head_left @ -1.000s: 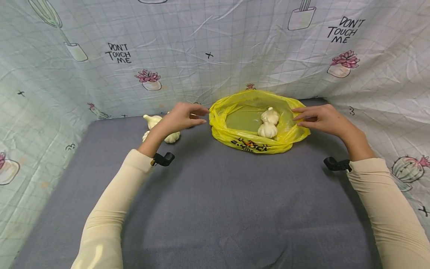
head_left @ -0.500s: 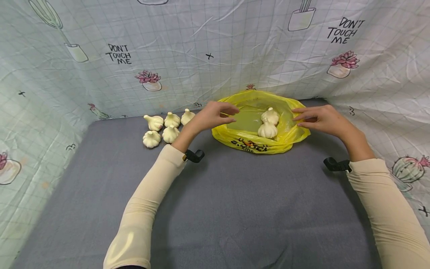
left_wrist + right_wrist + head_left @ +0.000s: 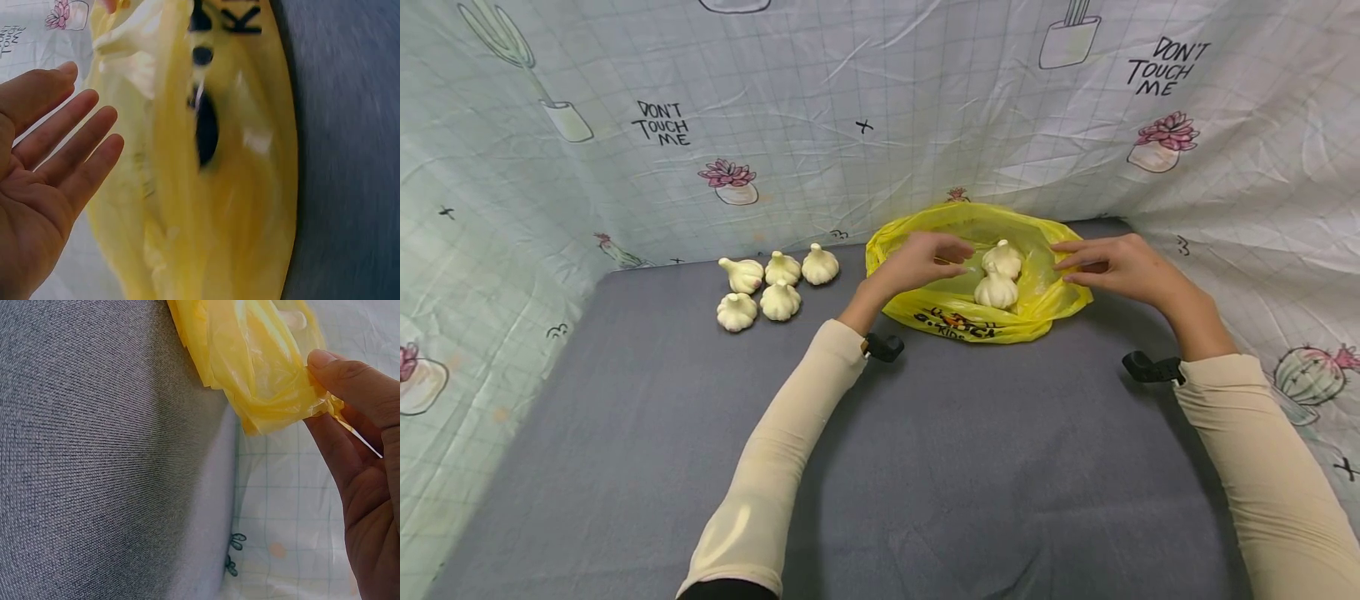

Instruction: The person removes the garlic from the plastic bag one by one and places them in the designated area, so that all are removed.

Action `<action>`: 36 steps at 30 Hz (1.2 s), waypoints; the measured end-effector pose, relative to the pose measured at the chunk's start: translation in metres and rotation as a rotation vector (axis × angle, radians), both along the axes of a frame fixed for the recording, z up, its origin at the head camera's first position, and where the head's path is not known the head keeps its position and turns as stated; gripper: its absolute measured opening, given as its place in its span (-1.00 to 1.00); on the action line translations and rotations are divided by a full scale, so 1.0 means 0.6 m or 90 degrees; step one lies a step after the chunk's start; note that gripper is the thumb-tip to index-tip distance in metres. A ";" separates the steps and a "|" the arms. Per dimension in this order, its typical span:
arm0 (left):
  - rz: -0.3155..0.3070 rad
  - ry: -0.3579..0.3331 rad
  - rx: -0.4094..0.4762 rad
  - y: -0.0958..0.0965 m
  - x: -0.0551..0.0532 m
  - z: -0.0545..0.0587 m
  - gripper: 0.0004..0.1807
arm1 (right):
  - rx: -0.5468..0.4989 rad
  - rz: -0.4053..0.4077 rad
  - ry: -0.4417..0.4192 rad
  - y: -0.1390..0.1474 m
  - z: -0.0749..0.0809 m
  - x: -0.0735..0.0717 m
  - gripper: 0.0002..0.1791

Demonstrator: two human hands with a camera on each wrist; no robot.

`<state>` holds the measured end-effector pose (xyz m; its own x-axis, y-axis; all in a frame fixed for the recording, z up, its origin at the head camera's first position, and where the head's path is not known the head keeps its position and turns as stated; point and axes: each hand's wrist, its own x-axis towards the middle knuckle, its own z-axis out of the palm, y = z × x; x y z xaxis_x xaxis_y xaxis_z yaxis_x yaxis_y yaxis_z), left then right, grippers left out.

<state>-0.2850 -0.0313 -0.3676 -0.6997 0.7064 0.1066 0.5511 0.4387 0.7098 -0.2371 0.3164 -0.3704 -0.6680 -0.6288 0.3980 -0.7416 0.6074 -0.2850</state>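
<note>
A yellow plastic bag [image 3: 970, 325] stands with its mouth wide at the back of the table, two garlic bulbs [image 3: 997, 290] inside near its right side. My left hand [image 3: 922, 260] is over the bag's left part, a little left of those bulbs. In the left wrist view the left hand [image 3: 56, 144] holds nothing, its fingers extended beside the bag [image 3: 219, 206]. My right hand [image 3: 1116, 265] is at the bag's right rim. The right wrist view shows this hand [image 3: 369, 437] pinching the plastic edge [image 3: 281, 406] between thumb and fingers.
Several garlic bulbs [image 3: 780, 301] lie in two rows on the grey cloth [image 3: 625, 400] left of the bag. A printed curtain [image 3: 812, 108] hangs behind the table and along both sides.
My left hand has moved right, from beside the loose garlic to over the bag's mouth, uncovering the bulbs on the left. The right hand stays at the rim.
</note>
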 end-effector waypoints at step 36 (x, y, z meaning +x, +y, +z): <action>-0.038 -0.040 0.080 0.076 -0.012 -0.032 -0.74 | 0.006 0.012 0.010 -0.004 0.002 0.002 -0.73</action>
